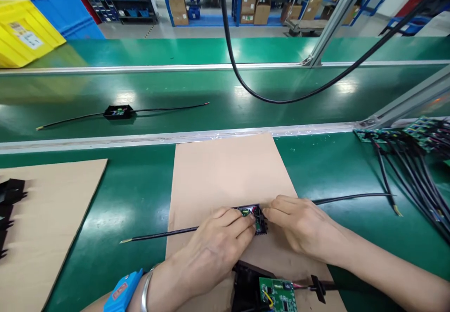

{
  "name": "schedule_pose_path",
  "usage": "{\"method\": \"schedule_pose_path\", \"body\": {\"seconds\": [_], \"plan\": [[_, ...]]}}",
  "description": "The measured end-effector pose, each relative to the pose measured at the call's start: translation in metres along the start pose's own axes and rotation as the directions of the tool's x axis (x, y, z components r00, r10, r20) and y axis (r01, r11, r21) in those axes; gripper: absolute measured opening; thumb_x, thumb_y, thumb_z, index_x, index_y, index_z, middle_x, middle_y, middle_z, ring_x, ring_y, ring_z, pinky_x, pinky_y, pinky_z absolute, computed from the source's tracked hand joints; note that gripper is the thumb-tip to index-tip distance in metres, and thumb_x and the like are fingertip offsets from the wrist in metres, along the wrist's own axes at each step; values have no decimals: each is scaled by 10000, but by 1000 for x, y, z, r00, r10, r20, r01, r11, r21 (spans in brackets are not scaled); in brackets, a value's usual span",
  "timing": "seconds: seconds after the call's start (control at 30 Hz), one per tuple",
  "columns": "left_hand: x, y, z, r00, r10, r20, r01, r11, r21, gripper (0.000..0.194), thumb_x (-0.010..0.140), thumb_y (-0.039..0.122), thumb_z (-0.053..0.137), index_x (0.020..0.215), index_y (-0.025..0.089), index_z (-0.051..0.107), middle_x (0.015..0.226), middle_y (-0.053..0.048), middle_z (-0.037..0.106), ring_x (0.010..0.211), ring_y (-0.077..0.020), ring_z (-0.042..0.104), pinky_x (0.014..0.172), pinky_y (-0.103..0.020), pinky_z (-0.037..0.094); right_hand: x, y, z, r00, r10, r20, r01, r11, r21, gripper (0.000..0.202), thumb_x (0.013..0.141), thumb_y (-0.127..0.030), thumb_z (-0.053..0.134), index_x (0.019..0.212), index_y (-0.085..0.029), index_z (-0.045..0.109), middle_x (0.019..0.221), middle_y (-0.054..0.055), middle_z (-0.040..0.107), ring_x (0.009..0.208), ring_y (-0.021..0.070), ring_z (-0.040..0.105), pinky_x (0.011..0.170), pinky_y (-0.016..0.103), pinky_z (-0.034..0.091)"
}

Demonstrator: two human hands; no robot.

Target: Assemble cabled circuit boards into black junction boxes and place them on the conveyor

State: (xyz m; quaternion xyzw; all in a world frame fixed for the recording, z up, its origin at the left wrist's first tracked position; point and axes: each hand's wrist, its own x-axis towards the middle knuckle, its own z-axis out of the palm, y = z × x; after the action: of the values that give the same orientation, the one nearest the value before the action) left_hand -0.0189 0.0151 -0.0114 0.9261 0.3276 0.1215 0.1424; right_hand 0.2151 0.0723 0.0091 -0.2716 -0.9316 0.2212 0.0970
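A small black housing (253, 214) with a green circuit board inside lies on a brown cardboard sheet (225, 171). My left hand (214, 248) presses on it from the left and my right hand (298, 230) from the right, fingertips meeting over it. Black cables run out of the housing on both sides, left (158, 235) and right (351, 197). Near the bottom edge sits a second black housing (246, 286) with a bare green circuit board (279, 295) and a cable stub (318, 287). A blue wrist strap (123, 292) is on my left wrist.
A finished black unit with cables (118, 111) lies on the green conveyor belt beyond the metal rail (176, 138). A pile of boards with black cables (415, 157) lies at right. Black parts (9, 209) rest on another cardboard sheet at left. A thick black cable (281, 100) hangs overhead.
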Motion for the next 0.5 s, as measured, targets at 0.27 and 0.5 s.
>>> {"method": "schedule_pose_path", "body": {"seconds": [0.27,0.5], "plan": [[1,1,-3,999,-3,39,2,1000,24,319,911,67,415,1173,117,589,1273,-83,594,971,-225,555,851,-373,509,0,12,-2,995,-59,78,61,998,-12,336,895,5,329,891,-135,634,789,50,580,717,160,497,612,287,405],[0,0,-2,1000,28,-13,-27,998,58,370,841,32,442,1171,100,594,1379,-98,544,965,-225,568,851,-373,525,-1,12,2,995,-53,89,63,991,-116,304,875,19,366,880,-150,618,862,57,608,750,162,523,603,282,401]]}}
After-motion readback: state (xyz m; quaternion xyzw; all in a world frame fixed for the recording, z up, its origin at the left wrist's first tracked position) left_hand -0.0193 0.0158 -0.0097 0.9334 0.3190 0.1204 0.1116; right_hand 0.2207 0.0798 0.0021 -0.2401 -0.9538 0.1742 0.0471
